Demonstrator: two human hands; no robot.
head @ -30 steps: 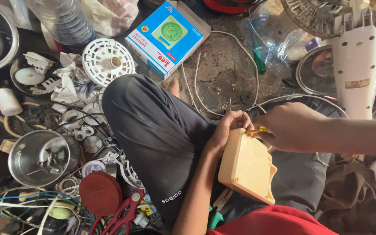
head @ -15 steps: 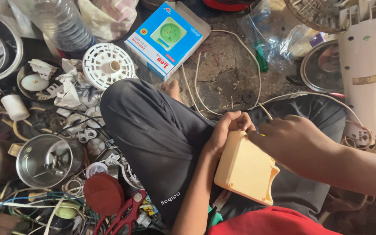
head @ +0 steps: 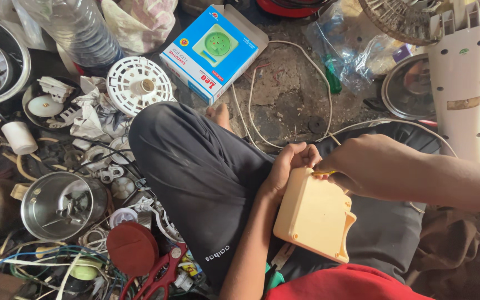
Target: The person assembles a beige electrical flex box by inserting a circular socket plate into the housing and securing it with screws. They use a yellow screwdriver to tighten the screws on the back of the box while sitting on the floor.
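A cream plastic box [head: 315, 216] rests on my lap over dark trousers. My left hand [head: 287, 166] grips its upper left corner, fingers curled over the edge. My right hand [head: 376, 166] reaches in from the right and presses a thin yellow-handled tool [head: 324, 173] against the box's top edge; most of the tool is hidden in the fist. A white cable [head: 251, 111] loops across the floor just beyond my knee.
A blue cardboard box [head: 209, 53] and a white round slotted disc [head: 139, 86] lie ahead. At left are a steel jar [head: 56, 205], a maroon lid [head: 131, 249], red-handled pliers [head: 159, 275] and tangled wires. A white fan body [head: 462, 89] stands at right.
My right hand has shifted left over the box's top edge, covering more of the yellow tool. The view has drifted slightly right. The left hand keeps its grip.
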